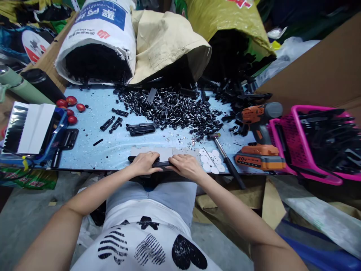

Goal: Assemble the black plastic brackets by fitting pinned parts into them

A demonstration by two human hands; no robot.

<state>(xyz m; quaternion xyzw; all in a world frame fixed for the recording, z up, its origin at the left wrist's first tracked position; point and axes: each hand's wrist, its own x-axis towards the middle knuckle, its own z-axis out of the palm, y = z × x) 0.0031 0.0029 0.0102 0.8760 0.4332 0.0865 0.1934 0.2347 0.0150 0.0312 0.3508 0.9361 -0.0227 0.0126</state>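
Both of my hands rest at the near edge of the light blue table (113,143). My left hand (145,163) and my right hand (186,165) curl over a long black plastic bar (163,164) and hold it together against a grey cardboard pad (166,152). A ring shows on my left hand. Just right of my right hand lie several white round discs (211,160). A heap of small black plastic parts (175,109) spreads across the middle of the table beyond my hands.
An orange cordless drill (258,133) and a hammer (225,156) lie to the right. A pink basket (307,150) of black bars stands at far right. Open sacks (98,45) of black parts lie at the back. A blue box (34,131) and red fruits (70,107) sit left.
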